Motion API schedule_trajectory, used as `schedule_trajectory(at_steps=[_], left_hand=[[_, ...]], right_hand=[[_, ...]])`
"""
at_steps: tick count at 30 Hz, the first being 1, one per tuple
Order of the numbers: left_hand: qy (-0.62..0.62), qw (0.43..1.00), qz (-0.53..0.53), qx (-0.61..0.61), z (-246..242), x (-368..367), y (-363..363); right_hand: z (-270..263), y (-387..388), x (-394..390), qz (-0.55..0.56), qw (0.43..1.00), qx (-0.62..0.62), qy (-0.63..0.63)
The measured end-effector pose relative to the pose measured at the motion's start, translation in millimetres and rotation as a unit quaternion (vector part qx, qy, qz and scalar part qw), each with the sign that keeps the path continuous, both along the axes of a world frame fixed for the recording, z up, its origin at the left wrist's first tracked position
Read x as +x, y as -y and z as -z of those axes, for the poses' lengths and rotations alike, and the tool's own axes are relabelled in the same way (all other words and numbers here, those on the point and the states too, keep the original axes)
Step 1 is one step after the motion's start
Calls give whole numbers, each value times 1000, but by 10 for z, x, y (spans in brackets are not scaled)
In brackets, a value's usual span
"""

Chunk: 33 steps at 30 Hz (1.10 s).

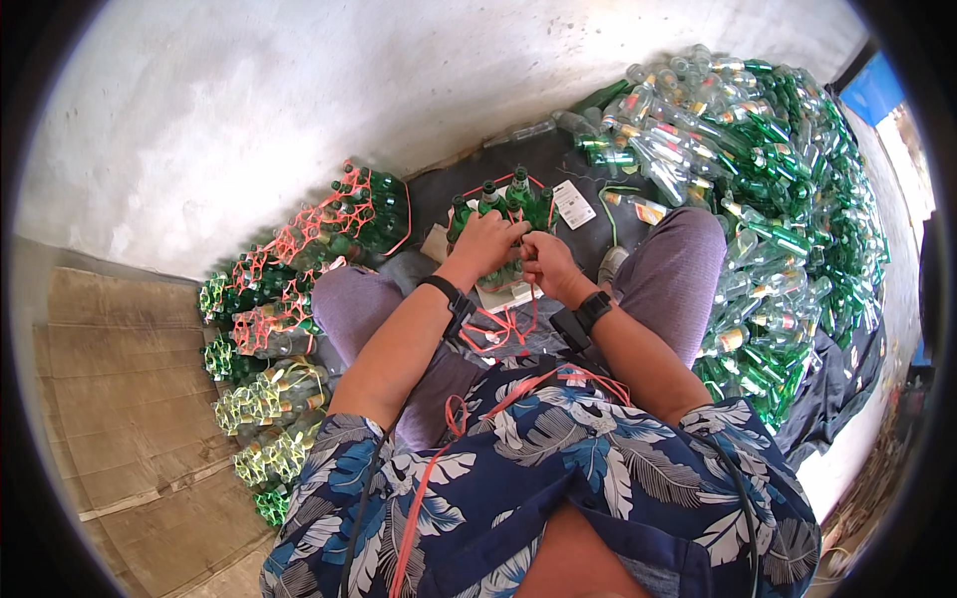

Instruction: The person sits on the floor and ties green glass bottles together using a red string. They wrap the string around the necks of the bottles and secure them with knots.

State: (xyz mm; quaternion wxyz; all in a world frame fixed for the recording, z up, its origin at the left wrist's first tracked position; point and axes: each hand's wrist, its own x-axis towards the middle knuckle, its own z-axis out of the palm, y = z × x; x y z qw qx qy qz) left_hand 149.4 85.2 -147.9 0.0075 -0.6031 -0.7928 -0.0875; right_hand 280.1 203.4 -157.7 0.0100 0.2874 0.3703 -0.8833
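Several green glass bottles [520, 185] stand upright in a group between my legs, with pink plastic twine around them. My left hand [487, 241] lies over the near bottles, its fingers at the necks. Close beside it, my right hand [547, 258] has its fingers curled on the pink twine [534, 308], which hangs down from it. Both hands nearly touch, and the fingertips of the left are partly hidden. More pink twine lies loose in front of my lap and runs across my patterned shirt [568, 426].
At the left stand bundles of tied bottles [299, 239] along the wall, beside brown cardboard [134, 374]. A large heap of loose clear and green bottles [748, 164] fills the right side. A white printed card [574, 204] lies on the dark sheet behind the group.
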Motion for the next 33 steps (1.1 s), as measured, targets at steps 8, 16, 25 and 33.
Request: schedule_trajectory(at_steps=[8, 16, 25, 33], left_hand=[[1, 1000, -4, -1, -13, -14, -1], [5, 1000, -17, -3, -56, -4, -16], [10, 999, -24, -31, 10, 83, -133], [79, 995, -35, -43, -32, 22, -118]], right_hand=[[-111, -155, 74, -47, 993, 89, 67], [-165, -266, 123, -63, 989, 123, 48], [-259, -464, 5, 46, 986, 158, -28], [-202, -573, -89, 57, 991, 116, -24]])
